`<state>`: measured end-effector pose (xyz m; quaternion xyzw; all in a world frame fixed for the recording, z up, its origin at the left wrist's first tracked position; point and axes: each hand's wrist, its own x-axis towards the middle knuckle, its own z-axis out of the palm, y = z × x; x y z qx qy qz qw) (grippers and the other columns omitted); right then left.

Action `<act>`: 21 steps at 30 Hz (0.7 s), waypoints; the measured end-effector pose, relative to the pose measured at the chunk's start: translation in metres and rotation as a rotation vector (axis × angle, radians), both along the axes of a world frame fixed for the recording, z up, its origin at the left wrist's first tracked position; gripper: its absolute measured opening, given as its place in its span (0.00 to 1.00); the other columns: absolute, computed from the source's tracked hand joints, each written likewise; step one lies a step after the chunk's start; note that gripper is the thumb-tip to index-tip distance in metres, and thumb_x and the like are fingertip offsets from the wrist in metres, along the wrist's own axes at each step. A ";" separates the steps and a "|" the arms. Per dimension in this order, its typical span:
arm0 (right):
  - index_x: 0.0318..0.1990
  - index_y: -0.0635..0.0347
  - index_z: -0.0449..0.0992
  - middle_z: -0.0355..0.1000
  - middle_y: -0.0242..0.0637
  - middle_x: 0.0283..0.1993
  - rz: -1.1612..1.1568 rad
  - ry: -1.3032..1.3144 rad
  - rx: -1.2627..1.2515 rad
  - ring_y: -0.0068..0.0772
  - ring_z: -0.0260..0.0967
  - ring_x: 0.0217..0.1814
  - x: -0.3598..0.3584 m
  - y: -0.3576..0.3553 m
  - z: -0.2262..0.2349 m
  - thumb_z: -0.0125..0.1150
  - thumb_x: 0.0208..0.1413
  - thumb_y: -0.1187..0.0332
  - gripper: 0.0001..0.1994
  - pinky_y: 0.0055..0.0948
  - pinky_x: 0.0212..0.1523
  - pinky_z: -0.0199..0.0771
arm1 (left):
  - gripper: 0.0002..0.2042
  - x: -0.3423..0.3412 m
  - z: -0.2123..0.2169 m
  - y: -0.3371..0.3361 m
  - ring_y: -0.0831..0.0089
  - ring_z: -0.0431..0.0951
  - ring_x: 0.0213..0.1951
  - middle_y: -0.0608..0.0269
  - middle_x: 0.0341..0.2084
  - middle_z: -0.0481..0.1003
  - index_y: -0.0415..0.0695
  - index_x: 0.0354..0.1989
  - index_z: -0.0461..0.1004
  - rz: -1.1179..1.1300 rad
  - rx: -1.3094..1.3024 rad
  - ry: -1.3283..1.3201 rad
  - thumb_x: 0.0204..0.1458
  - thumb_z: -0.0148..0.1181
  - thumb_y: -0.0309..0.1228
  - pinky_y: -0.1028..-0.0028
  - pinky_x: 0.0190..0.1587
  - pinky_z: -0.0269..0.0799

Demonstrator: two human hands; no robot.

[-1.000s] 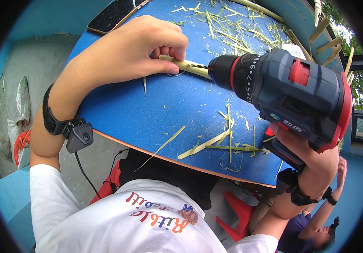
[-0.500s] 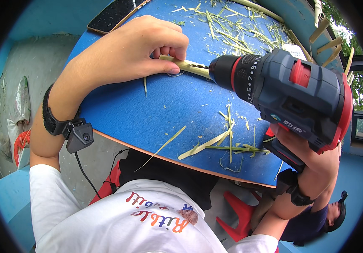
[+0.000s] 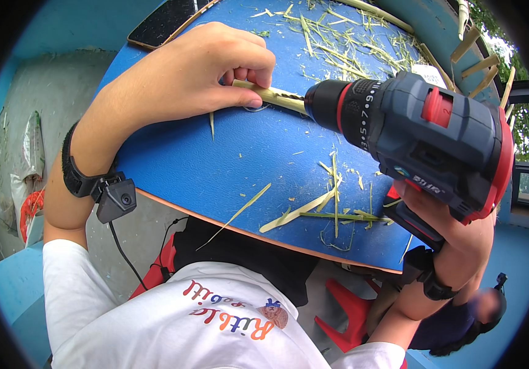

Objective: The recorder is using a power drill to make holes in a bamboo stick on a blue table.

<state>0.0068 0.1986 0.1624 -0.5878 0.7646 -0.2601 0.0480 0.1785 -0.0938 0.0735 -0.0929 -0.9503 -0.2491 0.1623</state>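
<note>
Near the middle of the blue table point(image 3: 184, 160), my left hand point(image 3: 209, 71) pinches a pale green plant stalk point(image 3: 289, 104) between thumb and fingers. The stalk's other end reaches under the chuck of a grey and red cordless drill point(image 3: 412, 123). My right hand point(image 3: 440, 212) is wrapped round the drill's grip; the drill body covers part of its fingers. A dark spiral drill bit point(image 3: 290, 95) sticks out of the chuck and lies along the stalk, pointing toward my left hand. How deep the bit sits in the stalk is hard to tell.
Shredded green fibres point(image 3: 344, 55) litter the table's far side, and longer strips point(image 3: 301, 212) lie near its front edge. A phone point(image 3: 169, 23) rests at the far left. Stalks point(image 3: 483, 64) lean at the far right. Another person point(image 3: 455, 323) is at lower right, near a red stool point(image 3: 344, 313).
My hands, the stalk and the drill keep nearly the same places. The other person's head at lower right has shifted and turned slightly.
</note>
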 end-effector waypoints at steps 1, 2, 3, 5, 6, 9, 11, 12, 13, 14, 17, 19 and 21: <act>0.57 0.63 0.71 0.77 0.39 0.50 -0.001 -0.002 -0.006 0.30 0.76 0.50 0.000 0.000 0.000 0.77 0.34 0.75 0.36 0.31 0.52 0.75 | 0.08 0.000 0.000 0.000 0.68 0.75 0.29 0.61 0.27 0.73 0.37 0.30 0.75 0.001 -0.002 0.000 0.45 0.69 0.25 0.72 0.33 0.72; 0.58 0.63 0.71 0.77 0.39 0.50 -0.002 0.002 -0.005 0.30 0.76 0.50 0.000 -0.002 -0.001 0.77 0.34 0.75 0.36 0.31 0.52 0.75 | 0.08 0.000 0.000 0.000 0.68 0.75 0.29 0.61 0.27 0.73 0.37 0.30 0.75 0.001 0.001 -0.002 0.45 0.69 0.25 0.72 0.33 0.72; 0.58 0.63 0.71 0.77 0.39 0.50 0.000 -0.003 -0.019 0.30 0.76 0.50 0.000 -0.001 -0.001 0.77 0.34 0.75 0.36 0.31 0.53 0.75 | 0.08 0.000 0.000 0.001 0.68 0.74 0.29 0.61 0.27 0.73 0.37 0.30 0.75 0.001 0.005 -0.003 0.45 0.69 0.25 0.72 0.33 0.72; 0.58 0.63 0.71 0.77 0.39 0.50 -0.004 0.042 0.019 0.30 0.76 0.50 0.000 0.000 0.000 0.77 0.35 0.76 0.36 0.31 0.52 0.75 | 0.08 0.001 0.000 0.001 0.68 0.74 0.29 0.61 0.27 0.73 0.37 0.30 0.75 0.001 0.012 -0.003 0.45 0.69 0.25 0.72 0.33 0.72; 0.58 0.63 0.71 0.77 0.39 0.50 -0.004 0.033 0.024 0.30 0.76 0.49 -0.001 0.000 -0.001 0.77 0.35 0.76 0.36 0.31 0.52 0.75 | 0.08 0.001 0.000 0.001 0.68 0.74 0.29 0.61 0.27 0.73 0.37 0.30 0.75 0.000 0.016 0.000 0.45 0.69 0.25 0.72 0.33 0.71; 0.57 0.63 0.71 0.77 0.39 0.49 -0.007 0.017 0.040 0.30 0.76 0.49 0.002 0.000 -0.002 0.77 0.35 0.76 0.35 0.31 0.51 0.75 | 0.08 0.000 -0.001 0.001 0.69 0.74 0.29 0.61 0.27 0.73 0.37 0.30 0.75 0.001 0.010 -0.001 0.45 0.69 0.25 0.72 0.33 0.71; 0.57 0.63 0.71 0.77 0.39 0.49 -0.006 -0.001 0.044 0.31 0.76 0.48 0.003 0.001 -0.003 0.77 0.35 0.75 0.35 0.31 0.51 0.75 | 0.08 0.001 -0.001 0.001 0.69 0.74 0.29 0.61 0.27 0.73 0.37 0.30 0.75 0.007 0.001 -0.002 0.45 0.69 0.25 0.72 0.33 0.71; 0.56 0.63 0.71 0.77 0.39 0.49 -0.005 -0.007 0.048 0.31 0.76 0.48 0.004 0.001 -0.003 0.77 0.35 0.75 0.34 0.31 0.50 0.75 | 0.08 0.000 -0.001 0.001 0.69 0.74 0.29 0.61 0.27 0.73 0.37 0.30 0.75 0.009 -0.002 0.000 0.45 0.69 0.25 0.72 0.33 0.72; 0.56 0.63 0.71 0.77 0.39 0.48 -0.005 -0.011 0.053 0.31 0.76 0.48 0.004 0.001 -0.003 0.77 0.35 0.75 0.34 0.31 0.50 0.75 | 0.08 0.000 -0.001 0.001 0.69 0.74 0.29 0.61 0.27 0.73 0.37 0.30 0.75 0.010 -0.004 0.002 0.45 0.69 0.24 0.72 0.33 0.72; 0.56 0.63 0.72 0.77 0.39 0.48 -0.007 -0.014 0.056 0.31 0.76 0.48 0.005 0.001 -0.004 0.77 0.35 0.75 0.34 0.31 0.50 0.75 | 0.08 0.001 -0.001 0.001 0.69 0.74 0.29 0.61 0.27 0.73 0.37 0.30 0.75 0.010 -0.001 0.003 0.45 0.69 0.24 0.72 0.33 0.72; 0.55 0.63 0.72 0.77 0.39 0.48 -0.009 -0.021 0.057 0.31 0.76 0.47 0.006 0.001 -0.004 0.77 0.35 0.75 0.34 0.31 0.49 0.75 | 0.08 0.001 -0.001 0.001 0.68 0.75 0.29 0.61 0.28 0.73 0.37 0.30 0.75 0.005 0.005 0.005 0.45 0.69 0.24 0.72 0.33 0.72; 0.55 0.64 0.72 0.77 0.39 0.47 -0.012 -0.023 0.058 0.31 0.76 0.47 0.007 0.000 -0.003 0.77 0.36 0.74 0.33 0.31 0.49 0.75 | 0.09 0.000 -0.001 0.002 0.68 0.75 0.29 0.61 0.28 0.73 0.37 0.30 0.75 0.003 0.007 0.004 0.45 0.69 0.24 0.72 0.33 0.72; 0.55 0.64 0.72 0.77 0.39 0.47 -0.016 -0.027 0.059 0.31 0.76 0.46 0.007 -0.001 -0.003 0.78 0.36 0.74 0.33 0.31 0.48 0.75 | 0.09 0.001 0.000 0.002 0.68 0.75 0.29 0.61 0.28 0.73 0.37 0.30 0.75 0.000 0.004 0.001 0.45 0.69 0.24 0.72 0.33 0.72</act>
